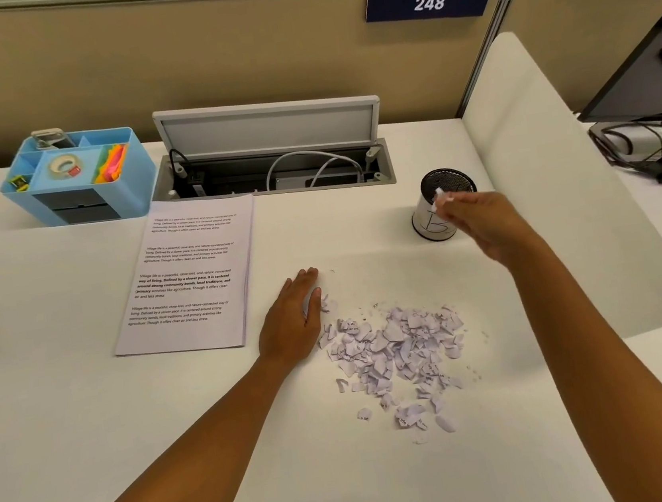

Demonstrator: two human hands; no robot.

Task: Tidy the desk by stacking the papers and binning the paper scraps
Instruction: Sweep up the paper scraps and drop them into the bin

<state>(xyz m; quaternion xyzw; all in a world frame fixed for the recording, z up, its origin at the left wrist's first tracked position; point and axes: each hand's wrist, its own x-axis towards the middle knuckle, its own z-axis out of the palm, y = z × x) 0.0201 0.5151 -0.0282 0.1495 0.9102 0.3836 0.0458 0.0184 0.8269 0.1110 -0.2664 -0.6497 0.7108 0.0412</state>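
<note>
The tabletop [90,405] carries my stacked papers [186,274] just left of my left hand [292,324], which lies flat and spread beside the scrap pile [400,355]; my right hand [484,223] pinches a scrap [439,198] over the bin [438,206]

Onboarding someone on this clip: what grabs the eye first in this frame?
The scraps, a loose heap of torn paper at centre, just right of the flat left hand. Then the right hand, raised at the rim of the bin on the right, pinching a few white bits. The papers lie stacked left of centre, and a blue sign reading 248 stands out on the partition behind.
</note>
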